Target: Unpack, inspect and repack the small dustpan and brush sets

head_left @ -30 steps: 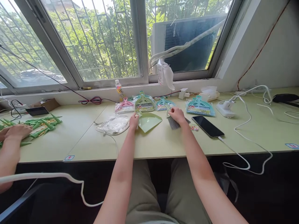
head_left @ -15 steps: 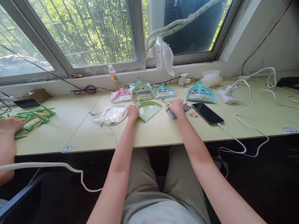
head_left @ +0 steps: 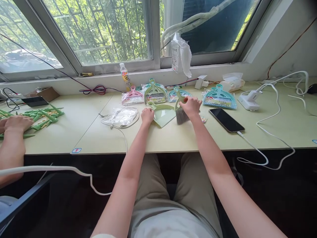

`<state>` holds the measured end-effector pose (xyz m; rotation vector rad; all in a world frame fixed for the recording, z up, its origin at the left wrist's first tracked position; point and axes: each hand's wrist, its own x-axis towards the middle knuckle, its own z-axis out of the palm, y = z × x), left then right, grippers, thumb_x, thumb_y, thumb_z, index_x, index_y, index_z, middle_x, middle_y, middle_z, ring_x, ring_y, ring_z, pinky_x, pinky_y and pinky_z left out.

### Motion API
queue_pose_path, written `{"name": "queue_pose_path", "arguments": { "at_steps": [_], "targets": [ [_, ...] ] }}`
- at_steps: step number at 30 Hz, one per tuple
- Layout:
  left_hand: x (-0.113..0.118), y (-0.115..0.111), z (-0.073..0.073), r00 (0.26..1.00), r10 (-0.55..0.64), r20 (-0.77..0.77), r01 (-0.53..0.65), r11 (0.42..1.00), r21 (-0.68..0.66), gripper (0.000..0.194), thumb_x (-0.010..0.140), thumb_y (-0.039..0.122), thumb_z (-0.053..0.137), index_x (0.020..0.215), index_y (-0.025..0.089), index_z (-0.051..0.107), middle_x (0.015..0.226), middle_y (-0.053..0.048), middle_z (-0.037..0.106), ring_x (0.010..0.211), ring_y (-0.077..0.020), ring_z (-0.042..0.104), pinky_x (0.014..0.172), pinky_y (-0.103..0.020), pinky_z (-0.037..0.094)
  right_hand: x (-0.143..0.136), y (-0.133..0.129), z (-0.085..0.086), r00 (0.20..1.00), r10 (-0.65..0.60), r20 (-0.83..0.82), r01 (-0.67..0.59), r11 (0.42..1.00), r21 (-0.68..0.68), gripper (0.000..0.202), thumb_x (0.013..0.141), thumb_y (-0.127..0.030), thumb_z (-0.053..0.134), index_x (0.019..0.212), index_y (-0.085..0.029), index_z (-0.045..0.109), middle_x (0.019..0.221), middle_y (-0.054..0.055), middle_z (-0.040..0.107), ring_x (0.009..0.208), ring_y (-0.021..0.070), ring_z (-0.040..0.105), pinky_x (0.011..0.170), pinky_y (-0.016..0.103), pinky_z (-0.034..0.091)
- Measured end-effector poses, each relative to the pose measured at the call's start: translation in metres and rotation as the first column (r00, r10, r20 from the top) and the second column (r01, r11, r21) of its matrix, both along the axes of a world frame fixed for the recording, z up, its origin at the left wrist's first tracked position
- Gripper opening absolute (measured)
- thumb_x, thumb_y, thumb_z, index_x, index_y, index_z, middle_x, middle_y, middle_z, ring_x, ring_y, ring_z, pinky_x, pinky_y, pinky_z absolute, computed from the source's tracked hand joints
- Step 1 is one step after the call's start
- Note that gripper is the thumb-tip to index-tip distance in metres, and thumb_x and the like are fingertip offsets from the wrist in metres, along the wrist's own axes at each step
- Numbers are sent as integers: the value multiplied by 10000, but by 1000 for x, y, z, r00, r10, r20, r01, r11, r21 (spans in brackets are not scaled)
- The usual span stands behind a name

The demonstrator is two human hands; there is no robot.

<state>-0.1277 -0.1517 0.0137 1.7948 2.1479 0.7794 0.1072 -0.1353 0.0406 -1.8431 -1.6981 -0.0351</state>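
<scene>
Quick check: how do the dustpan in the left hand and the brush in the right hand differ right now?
Colour: the dustpan is pale green all over, while the brush pairs a green handle with dark grey bristles.
Pose: the dustpan lies on the table; the brush is raised, handle up, bristles down.
Shape: the dustpan's pan is broader than the brush's head.
Shared: both are unwrapped, and a hand holds each.

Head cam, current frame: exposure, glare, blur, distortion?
Head view: bright window behind, dark area under the table nearly black; head view: glare on the clear plastic bag, pale sheen on the green dustpan; head view: brush bristles slightly soft, possibly motion blur; head view: wide-angle look, near forearms stretched.
</scene>
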Motion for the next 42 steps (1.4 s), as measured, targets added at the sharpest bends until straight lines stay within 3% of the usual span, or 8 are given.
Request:
{"name": "queue_pose_path", "arguments": {
  "at_steps": [5, 14, 18, 21, 26, 31, 37, 42],
  "targets": [
    [17, -3, -2, 985, -170, -22, 170, 985, -8, 361, 1023, 329, 413, 1081, 214, 750, 1275, -132, 690, 1262, -304, 580, 1077, -439, 399, -29, -13, -1, 975, 194, 104, -197, 980, 21, 196, 920, -347, 618, 960, -182, 717, 1041, 137, 745, 1129, 336, 560, 987, 470, 316],
    [19, -4, -5, 885, -464, 47, 462, 886, 44, 384, 827, 66, 447, 981, 180, 780, 1017, -80, 766, 1011, -244, 674, 961, -351, 499, -47, -18, -16, 943, 278, 185, -247, 953, -173, 211, 896, -327, 613, 984, -175, 730, 1097, 151, 755, 1141, 341, 608, 1001, 471, 342],
    [13, -10, -4, 909, -346, -231, 387, 908, 161, 344, 882, 89, 499, 1106, 187, 741, 1225, -135, 706, 1194, -301, 613, 1041, -426, 466, -45, -16, -14, 946, 282, 161, -248, 947, -203, 210, 902, -352, 633, 980, -181, 727, 1099, 142, 758, 1141, 329, 627, 1013, 459, 359],
    [9, -10, -3, 878, -242, -412, 375, 884, 279, 487, 864, 58, 563, 1326, 198, 628, 1462, -163, 567, 1387, -328, 483, 1096, -455, 428, -43, -15, -13, 937, 323, 136, -287, 930, -231, 200, 908, -373, 651, 968, -198, 726, 1085, 116, 767, 1126, 308, 644, 991, 421, 388],
    [10, -4, -4, 760, -355, -545, 539, 812, 223, 417, 910, 1, 424, 1184, 191, 676, 1318, -146, 647, 1320, -289, 549, 1142, -438, 402, -45, -17, -12, 886, 459, 64, -428, 864, -266, 177, 902, -361, 685, 998, -220, 732, 1127, 61, 776, 1097, 254, 675, 935, 344, 442],
    [10, -5, -5, 822, -415, -390, 532, 805, 263, 370, 932, 31, 434, 1137, 216, 679, 1303, -133, 644, 1206, -275, 606, 1039, -395, 474, -44, -18, -8, 886, 463, -29, -457, 860, -229, 157, 864, -343, 715, 963, -222, 737, 1084, 54, 776, 1051, 249, 683, 859, 322, 475],
    [7, -11, 1, 837, -474, -272, 544, 769, 336, 350, 982, 113, 435, 1159, 227, 714, 1305, -125, 651, 1308, -291, 548, 1156, -434, 391, -33, -9, -7, 804, 514, -300, -568, 813, -127, 125, 797, -305, 763, 850, -202, 717, 1037, 48, 779, 952, 207, 686, 846, 312, 485],
    [8, -13, 4, 864, -457, -210, 503, 787, 358, 369, 977, 114, 456, 1180, 236, 738, 1213, -141, 679, 1270, -299, 583, 1140, -442, 400, -31, -5, -12, 775, 528, -346, -577, 815, -50, 120, 777, -285, 774, 843, -200, 720, 1038, 42, 782, 936, 201, 679, 838, 317, 488]
  ]
}}
